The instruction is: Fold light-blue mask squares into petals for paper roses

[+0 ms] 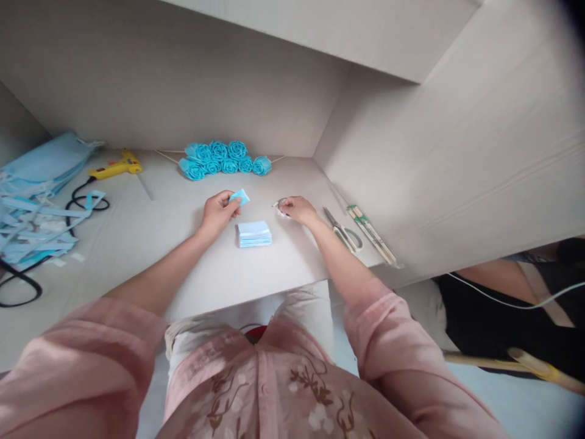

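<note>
My left hand [219,211] pinches a small folded piece of blue fabric [239,197] between thumb and fingers, raised over the table. Just below and to its right lies a neat stack of light blue fabric pieces [254,234]. On the table to the right, my right hand [297,209] has its fingers closed at a small pale, partly shiny item [280,206]. The fingers hide most of that item, so its kind is unclear. Behind both hands, several blue fabric roses [223,160] on thin sticks lie in a bunch.
Scissors [342,230] and a packet of wooden sticks [372,235] lie at the right. Far left are a yellow glue gun [119,166] with a black cord, blue face masks [46,161] and a heap of cut strips [36,228]. Panels enclose the table; another person [516,305] sits beyond the right one.
</note>
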{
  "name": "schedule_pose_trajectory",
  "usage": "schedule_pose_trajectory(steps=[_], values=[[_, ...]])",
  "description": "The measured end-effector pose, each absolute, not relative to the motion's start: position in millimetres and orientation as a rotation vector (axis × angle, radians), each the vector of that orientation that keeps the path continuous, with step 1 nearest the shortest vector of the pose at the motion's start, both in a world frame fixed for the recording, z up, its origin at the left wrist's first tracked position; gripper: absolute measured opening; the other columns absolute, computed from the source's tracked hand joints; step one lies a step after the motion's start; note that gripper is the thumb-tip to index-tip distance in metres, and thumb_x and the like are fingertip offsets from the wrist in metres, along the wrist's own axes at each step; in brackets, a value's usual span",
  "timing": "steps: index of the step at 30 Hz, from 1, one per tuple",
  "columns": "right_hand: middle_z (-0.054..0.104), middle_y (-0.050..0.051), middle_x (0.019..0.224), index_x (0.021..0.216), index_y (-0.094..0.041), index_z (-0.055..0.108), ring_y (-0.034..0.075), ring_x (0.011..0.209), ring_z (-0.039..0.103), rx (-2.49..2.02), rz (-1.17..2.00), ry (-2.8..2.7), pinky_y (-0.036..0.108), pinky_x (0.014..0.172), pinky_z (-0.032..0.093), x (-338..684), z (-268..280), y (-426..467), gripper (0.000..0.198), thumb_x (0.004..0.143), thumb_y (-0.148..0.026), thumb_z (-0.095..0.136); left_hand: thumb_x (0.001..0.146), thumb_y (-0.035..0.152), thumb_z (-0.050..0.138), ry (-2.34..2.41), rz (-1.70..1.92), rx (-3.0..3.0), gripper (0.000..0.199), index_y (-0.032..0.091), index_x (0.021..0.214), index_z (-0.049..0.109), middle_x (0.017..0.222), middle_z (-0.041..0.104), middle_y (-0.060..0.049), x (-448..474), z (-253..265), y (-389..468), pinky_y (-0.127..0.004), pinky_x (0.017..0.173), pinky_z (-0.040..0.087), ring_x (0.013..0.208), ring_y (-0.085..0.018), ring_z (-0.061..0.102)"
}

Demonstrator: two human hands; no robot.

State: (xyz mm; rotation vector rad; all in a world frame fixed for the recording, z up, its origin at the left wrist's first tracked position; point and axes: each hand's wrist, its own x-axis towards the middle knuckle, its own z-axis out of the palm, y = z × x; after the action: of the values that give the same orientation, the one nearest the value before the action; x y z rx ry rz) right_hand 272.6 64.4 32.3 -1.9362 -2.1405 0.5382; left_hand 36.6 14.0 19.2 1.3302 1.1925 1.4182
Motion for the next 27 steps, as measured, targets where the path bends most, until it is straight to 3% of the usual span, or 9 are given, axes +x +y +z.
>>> schedule_pose_trajectory(steps=[13, 27], values=[[0.071, 0.008, 0.112, 0.105, -0.023, 0.065, 0.025, 0.103, 0.065, -1.989, 0.347, -2.100, 0.033, 0.083, 0.047, 268, 28, 51, 0.028, 0.093, -0.031, 0.041, 0.070, 0.040, 0.065, 1.195, 1.419, 1.308, 0.025, 0.017, 0.072, 0.058, 0.056, 0.057, 0.002, 34, 22, 12, -0.020, 0.047, 0.035, 0.047, -0.009, 0.047], [0.074, 0.003, 0.097, 0.100, -0.022, 0.067, 0.018, 0.087, 0.066, -1.942, 0.350, -2.128, 0.024, 0.070, 0.045, 277, 34, 60, 0.027, 0.092, -0.028, 0.042, 0.072, 0.034, 0.065, 1.162, 1.383, 1.311, 0.018, 0.016, 0.071, 0.059, 0.056, 0.058, 0.001, 38, 24, 7, -0.020, 0.047, 0.035, 0.048, -0.009, 0.048]])
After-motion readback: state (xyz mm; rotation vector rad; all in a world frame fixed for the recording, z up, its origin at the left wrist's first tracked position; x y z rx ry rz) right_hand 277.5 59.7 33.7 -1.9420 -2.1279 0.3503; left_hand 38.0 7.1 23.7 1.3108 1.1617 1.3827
